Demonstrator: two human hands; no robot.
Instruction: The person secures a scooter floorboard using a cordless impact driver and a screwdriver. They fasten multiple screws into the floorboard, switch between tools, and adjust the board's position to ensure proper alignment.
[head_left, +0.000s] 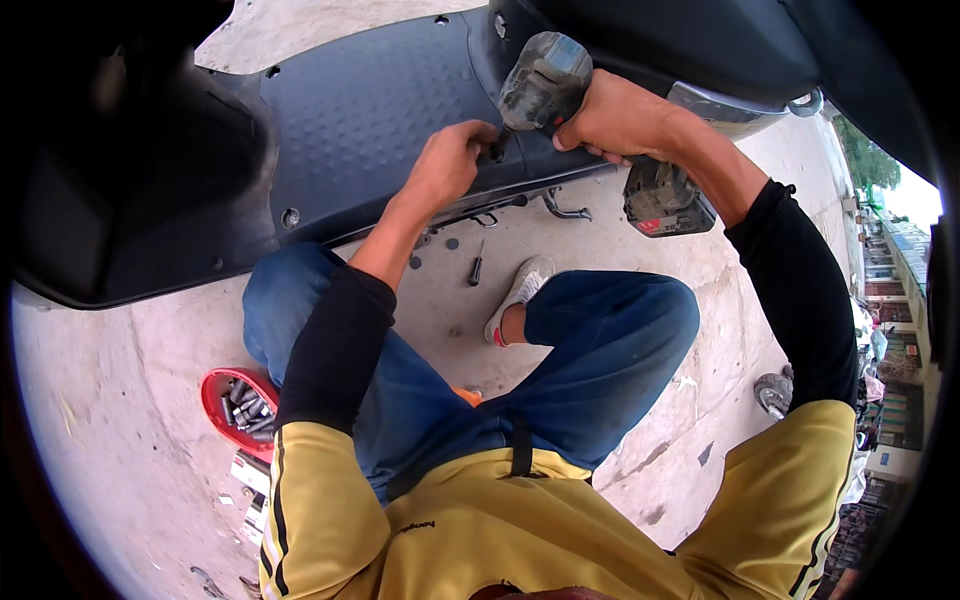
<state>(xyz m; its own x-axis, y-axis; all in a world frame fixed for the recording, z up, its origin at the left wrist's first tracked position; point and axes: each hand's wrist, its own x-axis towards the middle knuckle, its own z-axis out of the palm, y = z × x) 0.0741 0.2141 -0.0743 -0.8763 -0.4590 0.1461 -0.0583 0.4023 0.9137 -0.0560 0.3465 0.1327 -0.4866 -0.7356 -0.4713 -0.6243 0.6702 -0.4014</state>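
My right hand (622,118) is wrapped round the grip of a cordless impact driver (545,82), whose grey-black body tilts down to the left. Its battery (668,200) hangs below my wrist. The driver's tip reaches a hole near the edge of a black scooter footboard (375,120). Beside that tip, my left hand (448,160) has its fingers closed together at the footboard; whether they pinch a screw or the bit is hidden. A bolt (290,218) sits in the footboard's near left corner.
On the concrete ground under the footboard's edge lies a screwdriver (476,268). A red bowl (212,400) of metal sockets stands left of my knee. The scooter's kickstand (568,208) juts out below the footboard. A dark metal part (773,393) lies at the right.
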